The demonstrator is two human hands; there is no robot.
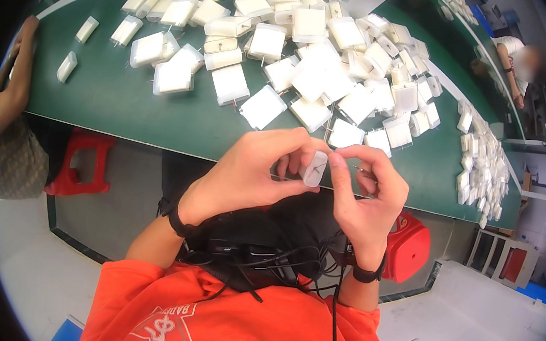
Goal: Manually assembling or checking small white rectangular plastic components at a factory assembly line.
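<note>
My left hand (254, 162) is closed around a small white block in a clear plastic case (314, 169), held over the table's near edge. The block's narrow end faces right, and a thin dark wire or pin shows on it. Thumb and forefinger of my right hand (369, 193) are pinched together close beside that end. A thin metallic bit shows by the right fingers, but what they grip is too small to tell. Just beyond both hands lies a large heap of similar white blocks (322, 70), many with short wires or pins at their ends.
The heap sits on a green table (96, 97). A few single blocks (67, 66) lie at its left, and another pile (484, 164) at its right. Red stools (407, 246) stand below. One person (10, 132) sits at left; another (516, 66) is at far right.
</note>
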